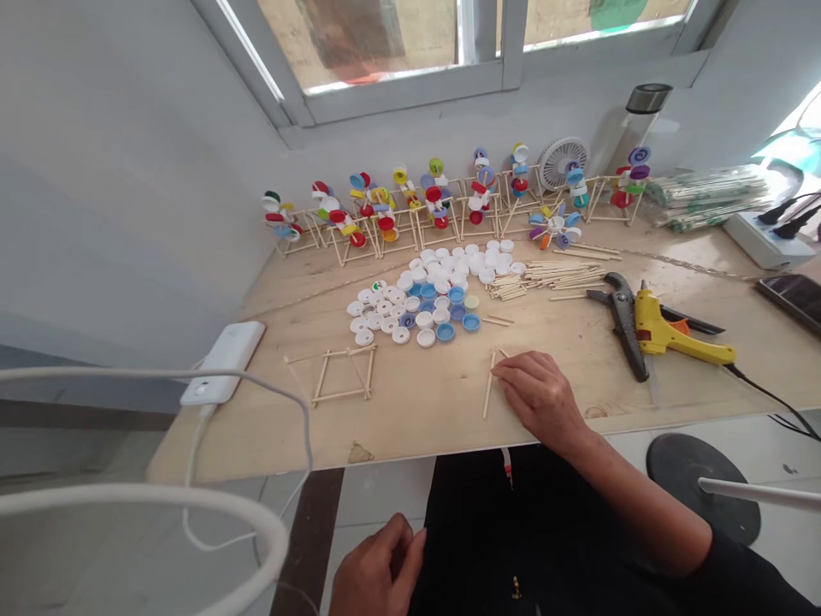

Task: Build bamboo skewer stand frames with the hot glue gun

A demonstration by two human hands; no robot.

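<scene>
My right hand (542, 398) rests on the wooden table with its fingers pinched together over two thin wooden sticks. One wooden stick (488, 398) lies at its fingertips; the other shows only its end beyond the fingers. Below the table edge, my left hand (380, 569) is curled over my lap, with nothing visible in it. To the left on the table is a square frame of sticks (343, 395) with slanted pieces. Plastic bottle caps (427, 319), mostly white and some blue, are spread in the middle. A pile of loose sticks (555, 275) lies right of them.
Stick stands with coloured cap wheels (386, 224) line the wall. A yellow glue gun (673, 334) and grey-black cutters (625, 321) lie at right. A power strip (770, 239), small fan (563, 162) and bottle (634, 128) are behind. A white adapter (224, 364) with cable sits left.
</scene>
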